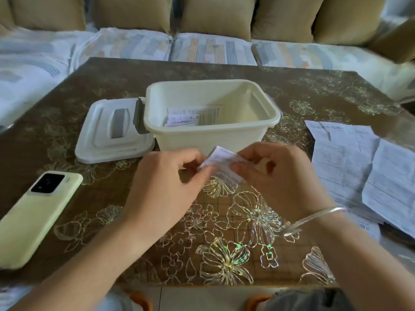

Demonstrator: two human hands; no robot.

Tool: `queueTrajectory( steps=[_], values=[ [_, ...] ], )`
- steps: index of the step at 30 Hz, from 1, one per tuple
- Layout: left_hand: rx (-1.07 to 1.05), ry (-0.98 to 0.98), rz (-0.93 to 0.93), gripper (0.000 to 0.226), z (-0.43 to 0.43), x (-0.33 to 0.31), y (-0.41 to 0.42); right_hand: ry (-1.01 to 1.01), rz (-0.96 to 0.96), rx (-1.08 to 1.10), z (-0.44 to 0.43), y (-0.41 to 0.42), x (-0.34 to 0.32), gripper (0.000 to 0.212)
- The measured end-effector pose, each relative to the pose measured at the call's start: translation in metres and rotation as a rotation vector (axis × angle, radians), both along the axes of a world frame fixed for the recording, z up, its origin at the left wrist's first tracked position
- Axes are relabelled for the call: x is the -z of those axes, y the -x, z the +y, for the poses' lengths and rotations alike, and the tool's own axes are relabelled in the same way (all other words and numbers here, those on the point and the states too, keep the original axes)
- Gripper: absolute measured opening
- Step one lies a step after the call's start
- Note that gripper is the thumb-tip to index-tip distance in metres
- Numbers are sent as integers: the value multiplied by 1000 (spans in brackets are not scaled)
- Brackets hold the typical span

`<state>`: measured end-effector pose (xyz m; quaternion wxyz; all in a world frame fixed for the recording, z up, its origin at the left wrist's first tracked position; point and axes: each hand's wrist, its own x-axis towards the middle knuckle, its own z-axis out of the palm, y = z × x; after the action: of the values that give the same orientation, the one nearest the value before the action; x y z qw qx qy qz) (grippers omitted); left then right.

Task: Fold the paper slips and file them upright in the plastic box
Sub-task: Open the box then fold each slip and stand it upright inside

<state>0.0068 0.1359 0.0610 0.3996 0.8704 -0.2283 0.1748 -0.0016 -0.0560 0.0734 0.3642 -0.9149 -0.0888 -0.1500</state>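
Right now both hands hold 1 paper slip (221,163) just above the table (224,221), in front of the plastic box (208,133). The left hand (166,189) pinches its left edge with curled fingers; the right hand (280,176) pinches the right side, thumb on top, a silver bangle (314,218) on the wrist. The slip looks partly folded and creased. Inside the box, several folded slips (183,118) stand against the far left part. The lid (112,131) lies beside the box on the left. A phone (38,214) rests at the left, and unfolded sheets (359,167) lie at the right
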Motion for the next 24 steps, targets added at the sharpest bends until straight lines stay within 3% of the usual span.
queueTrajectory(
  steps=[4,6,12,15,24],
  values=[
    [-15,102,-62,16,11,-37,-36,62,-202,-47,2,-34,-41,4],
    [-70,114,-111,14,19,-46,-67,70,-187,-57,1,-63,-54,3],
    [-246,-115,-89,17,34,-36,-142,206,222,-251,13,-138,-48,5],
    [-255,-172,16,17,28,-26,-148,202,404,-339,19,-156,-42,6],
    [-267,-233,175,25,28,-21,-153,263,676,-522,26,-182,-37,15]
  ],
)
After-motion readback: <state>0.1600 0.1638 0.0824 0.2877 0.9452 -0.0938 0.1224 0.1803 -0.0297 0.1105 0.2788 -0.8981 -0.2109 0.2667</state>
